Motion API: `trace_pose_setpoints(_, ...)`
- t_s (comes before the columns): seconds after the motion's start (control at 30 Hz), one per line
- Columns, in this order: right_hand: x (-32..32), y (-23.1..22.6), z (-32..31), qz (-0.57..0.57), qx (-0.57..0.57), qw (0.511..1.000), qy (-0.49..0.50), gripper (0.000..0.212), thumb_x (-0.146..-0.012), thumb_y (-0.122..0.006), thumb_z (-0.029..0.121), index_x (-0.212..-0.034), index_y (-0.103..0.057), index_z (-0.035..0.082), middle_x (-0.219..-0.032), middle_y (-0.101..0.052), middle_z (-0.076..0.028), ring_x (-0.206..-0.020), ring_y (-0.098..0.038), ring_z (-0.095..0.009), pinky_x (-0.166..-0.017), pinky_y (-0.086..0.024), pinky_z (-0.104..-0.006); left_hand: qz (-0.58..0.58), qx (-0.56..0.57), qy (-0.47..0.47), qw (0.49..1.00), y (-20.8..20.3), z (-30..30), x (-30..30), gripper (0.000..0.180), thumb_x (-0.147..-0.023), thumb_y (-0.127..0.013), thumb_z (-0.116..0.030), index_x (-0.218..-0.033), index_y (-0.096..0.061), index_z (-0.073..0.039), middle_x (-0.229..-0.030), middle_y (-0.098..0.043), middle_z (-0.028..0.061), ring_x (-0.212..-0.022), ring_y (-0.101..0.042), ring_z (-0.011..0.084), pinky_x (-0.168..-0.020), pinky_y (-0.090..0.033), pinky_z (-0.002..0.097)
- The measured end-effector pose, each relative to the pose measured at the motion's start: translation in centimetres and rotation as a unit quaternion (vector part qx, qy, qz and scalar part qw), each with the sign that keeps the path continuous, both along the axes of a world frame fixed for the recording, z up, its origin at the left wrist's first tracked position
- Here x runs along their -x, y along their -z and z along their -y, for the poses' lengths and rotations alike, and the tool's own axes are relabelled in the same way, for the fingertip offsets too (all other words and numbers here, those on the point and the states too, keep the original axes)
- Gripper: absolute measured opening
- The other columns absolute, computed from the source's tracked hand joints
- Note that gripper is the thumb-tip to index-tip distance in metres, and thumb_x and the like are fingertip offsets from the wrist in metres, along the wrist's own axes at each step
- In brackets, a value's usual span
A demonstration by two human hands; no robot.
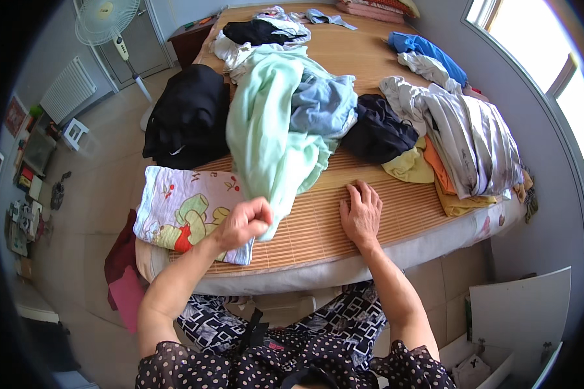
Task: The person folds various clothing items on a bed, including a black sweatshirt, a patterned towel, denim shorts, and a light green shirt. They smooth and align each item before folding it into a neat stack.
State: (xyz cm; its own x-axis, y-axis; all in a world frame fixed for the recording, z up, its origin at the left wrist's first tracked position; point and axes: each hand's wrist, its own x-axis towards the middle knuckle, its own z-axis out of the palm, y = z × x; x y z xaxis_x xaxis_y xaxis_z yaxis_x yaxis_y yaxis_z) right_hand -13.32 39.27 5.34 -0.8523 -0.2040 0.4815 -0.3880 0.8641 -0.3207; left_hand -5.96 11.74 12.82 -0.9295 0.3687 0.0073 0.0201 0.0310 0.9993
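Note:
My left hand (245, 225) is closed at the near end of a long mint-green cloth (263, 123), its fingers curled on the fabric. The cloth stretches away over a heap of clothes, rumpled and unfolded. Beneath my left wrist lies a folded white cloth printed with a cartoon bear (169, 217). My right hand (361, 219) rests palm down on the bamboo mat (324, 243), fingers stretched out and holding nothing. Just beyond it sits a crumpled dark navy garment (377, 129). A blue-grey garment (321, 107) lies against the green cloth's right side.
A black folded pile (188, 113) is at the mat's left edge. On the right are a grey-white folded stack (470, 136), yellow cloth (411, 165) and a blue garment (428, 53). A standing fan (110, 23) is at far left, a white open-lidded box (519, 311) low right.

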Motion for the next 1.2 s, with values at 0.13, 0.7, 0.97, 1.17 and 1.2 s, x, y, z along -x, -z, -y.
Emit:
trace_pose_setpoints(0.13, 0.4, -0.1, -0.5, 0.004, 0.031, 0.999, -0.02, 0.035, -0.074, -0.063, 0.019, -0.107, -0.056, 0.008, -0.116, -0.051, -0.012, -0.113, -0.043, -0.03, -0.095, -0.032, -0.0414, -0.199, 0.328, -0.121, 0.915, 0.3, -0.5, -2.4, 0.028, -0.072, -0.056, -0.009, -0.1, -0.055, -0.003, -0.092, -0.056, 0.008, -0.087, -0.054, 0.0187, -0.076, -0.043, 0.0296)
trace_pose_setpoints(0.7, 20.1, -15.5, 2.5, -0.094, 0.112, 0.985, 0.092, 0.025, -0.076, -0.052, 0.023, -0.09, -0.06, 0.004, -0.09, -0.062, -0.021, -0.086, -0.059, -0.039, -0.073, -0.048, -0.0445, -0.289, 0.515, -0.193, 0.784, 6.3, 1.0, 0.3, 0.051, -0.074, -0.06, -0.028, -0.121, -0.051, -0.011, -0.137, -0.032, 0.0159, -0.127, -0.029, 0.03, -0.103, -0.023, 0.0464)
trace_pose_setpoints(0.97, 16.0, -32.8, -3.1, -0.117, 0.64, 0.753, -0.098, 0.02, -0.08, -0.055, 0.019, -0.088, -0.06, 0.001, -0.088, -0.062, -0.008, -0.074, -0.056, -0.019, -0.059, -0.045, -0.0331, -0.306, 0.514, -0.214, 0.772, 6.9, 1.4, 0.0, 0.051, -0.074, -0.058, -0.029, -0.12, -0.051, -0.01, -0.132, -0.037, 0.0163, -0.124, -0.033, 0.031, -0.102, -0.024, 0.0477)
trace_pose_setpoints(1.17, 14.6, -43.8, -10.8, -0.173, 0.57, 0.748, -0.293, 0.027, -0.086, -0.048, 0.018, -0.101, -0.057, -0.002, -0.102, -0.061, -0.014, -0.087, -0.062, -0.022, -0.08, -0.051, -0.0335, -0.308, 0.499, -0.203, 0.784, 6.9, 0.6, 0.6, 0.048, -0.073, -0.06, -0.027, -0.116, -0.054, -0.007, -0.119, -0.044, 0.0178, -0.116, -0.037, 0.0333, -0.1, -0.026, 0.048)
trace_pose_setpoints(1.2, 13.7, -44.9, -10.9, -0.184, 0.559, 0.754, -0.293, 0.027, -0.087, -0.048, 0.019, -0.102, -0.057, -0.001, -0.102, -0.061, -0.013, -0.087, -0.061, -0.022, -0.08, -0.05, -0.0337, -0.332, 0.498, -0.211, 0.773, 6.8, 0.9, 0.3, 0.047, -0.073, -0.058, -0.025, -0.115, -0.052, -0.006, -0.117, -0.044, 0.019, -0.112, -0.039, 0.0355, -0.098, -0.027, 0.0484)
